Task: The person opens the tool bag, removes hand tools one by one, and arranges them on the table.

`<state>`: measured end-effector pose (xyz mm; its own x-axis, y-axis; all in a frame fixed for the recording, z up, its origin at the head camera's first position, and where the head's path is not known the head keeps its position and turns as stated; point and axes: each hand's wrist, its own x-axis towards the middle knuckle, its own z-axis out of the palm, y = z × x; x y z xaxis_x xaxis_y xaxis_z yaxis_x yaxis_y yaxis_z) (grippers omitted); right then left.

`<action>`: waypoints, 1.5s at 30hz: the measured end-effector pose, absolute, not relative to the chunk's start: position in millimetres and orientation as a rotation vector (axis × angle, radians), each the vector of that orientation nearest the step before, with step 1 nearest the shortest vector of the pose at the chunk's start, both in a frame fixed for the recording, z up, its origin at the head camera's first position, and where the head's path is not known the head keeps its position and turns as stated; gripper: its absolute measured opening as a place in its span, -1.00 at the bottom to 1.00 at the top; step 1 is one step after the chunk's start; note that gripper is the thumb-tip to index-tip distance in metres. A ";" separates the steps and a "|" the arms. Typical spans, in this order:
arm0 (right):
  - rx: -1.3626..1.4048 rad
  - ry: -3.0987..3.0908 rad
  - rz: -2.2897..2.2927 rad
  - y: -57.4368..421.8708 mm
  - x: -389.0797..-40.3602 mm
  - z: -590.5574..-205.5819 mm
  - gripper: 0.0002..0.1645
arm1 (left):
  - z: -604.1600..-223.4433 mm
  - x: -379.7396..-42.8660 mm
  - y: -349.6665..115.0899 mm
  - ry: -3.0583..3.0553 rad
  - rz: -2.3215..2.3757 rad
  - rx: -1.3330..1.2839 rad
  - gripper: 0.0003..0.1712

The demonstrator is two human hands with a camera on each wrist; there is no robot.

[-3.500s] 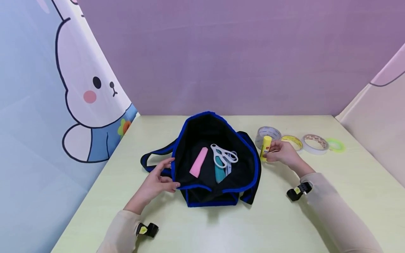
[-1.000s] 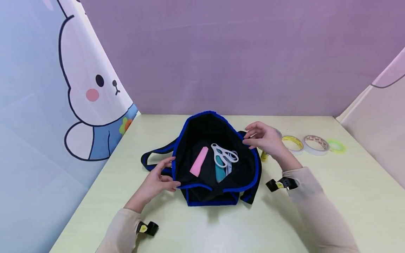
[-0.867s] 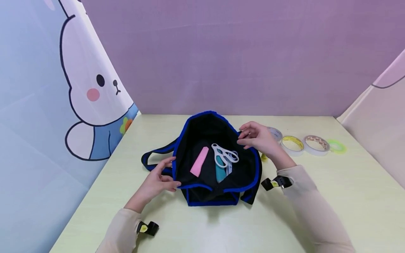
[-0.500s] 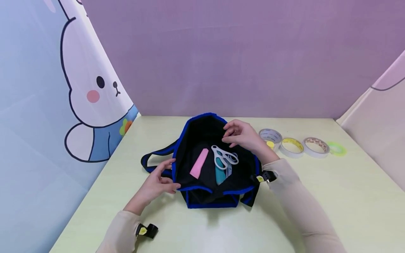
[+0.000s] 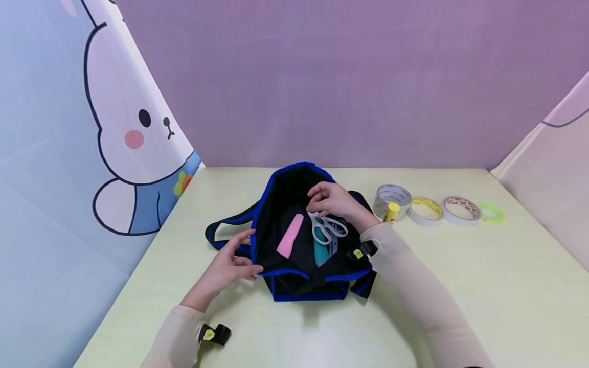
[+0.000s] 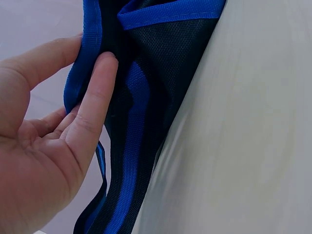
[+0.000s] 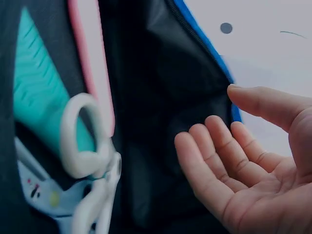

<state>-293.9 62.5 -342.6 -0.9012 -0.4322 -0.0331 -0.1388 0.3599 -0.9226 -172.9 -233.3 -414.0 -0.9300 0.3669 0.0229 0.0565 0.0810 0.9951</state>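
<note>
A black bag (image 5: 287, 190) with blue trim lies with its mouth facing up. My left hand (image 5: 225, 268) grips its left rim, the edge between thumb and fingers in the left wrist view. Over the mouth hovers my right hand (image 5: 338, 202), fingers loosely bent and holding nothing. White-handled scissors (image 7: 73, 163) lie inside, just below that hand. A teal ridged piece (image 5: 320, 254) and a light-blue patterned piece (image 7: 46, 195) are partly under them. To their left rests a tapered pink piece (image 5: 290, 236).
Right of the bag, a yellow glue stick (image 5: 391, 212) stands by a wide tape roll (image 5: 394, 193). Further right lie a yellow-cored tape roll (image 5: 425, 221), another tape roll (image 5: 461, 219) and a small green ring (image 5: 492, 213). A strap loop (image 5: 213, 237) sticks out left.
My right hand has let go of the glue stick, leaving it standing on the table, and has moved left over the bag's mouth. My left hand has stayed on the rim.
</note>
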 end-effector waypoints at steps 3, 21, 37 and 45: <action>-0.465 2.396 -1.456 61.7 -299.9 -348.5 -0.52 | -413.5 -173.0 -233.2 2.128 1.934 0.424 -0.01; -0.442 2.514 -0.979 72.2 -309.7 -368.1 -0.27 | -414.4 -174.3 -231.7 2.127 1.931 0.413 -0.01; -0.414 2.520 -0.985 75.2 -313.4 -374.4 -0.29 | -415.4 -175.0 -230.6 2.124 1.930 0.410 -0.01; -0.366 2.440 -1.089 76.1 -313.7 -372.5 -0.30 | -414.9 -175.6 -231.0 2.122 1.931 0.419 -0.01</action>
